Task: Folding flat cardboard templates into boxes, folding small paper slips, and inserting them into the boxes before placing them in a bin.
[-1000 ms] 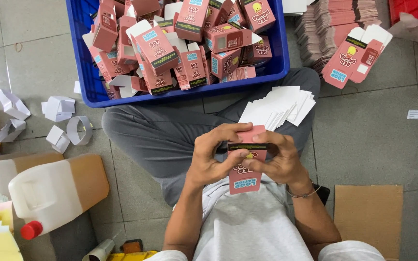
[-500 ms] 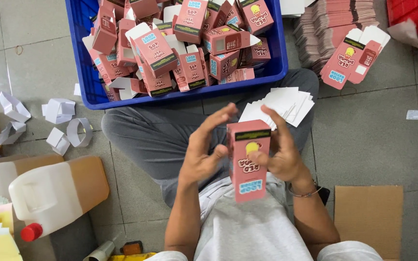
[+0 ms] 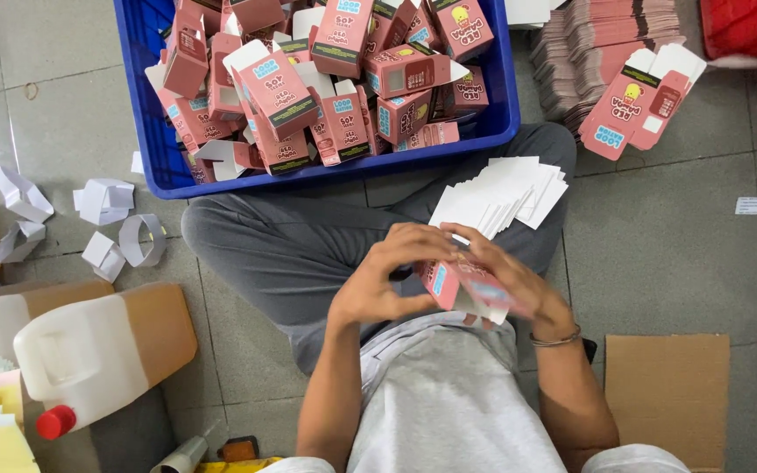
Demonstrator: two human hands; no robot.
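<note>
Floor (image 3: 676, 228): grey tiles under everything; the person sits cross-legged on it in grey trousers, and the grip is above the lap.
Blue crate (image 3: 146, 114): well beyond the grip, past the knees, heaped with folded pink cartons (image 3: 343, 96) lying every way, some with white flaps open.
Jug (image 3: 102, 346): to the left of the grip and nearer the body, a white plastic one on its side with brown liquid and a red cap.
Flat blanks (image 3: 611, 52): beyond the grip to the right, a stack of unfolded pink cartons, a few printed ones fanned on top.
Cardboard sheet (image 3: 669, 385): right of the grip, near the right elbow, flat on the tiles.
White cards (image 3: 505, 193): just beyond the grip, a fanned pile resting on the right knee.
Paper scraps (image 3: 107, 219): far left of the grip, folded white bits and a loop strewn on the floor.
Pink carton (image 3: 462, 285): in the grip, tilted, with an open white flap at its near end.
Left hand (image 3: 383, 276): fingers curled onto the carton's left end, grasping it.
Right hand (image 3: 505, 280): wrapped over the carton's top and right side, clasping it; a bracelet on the wrist.
</note>
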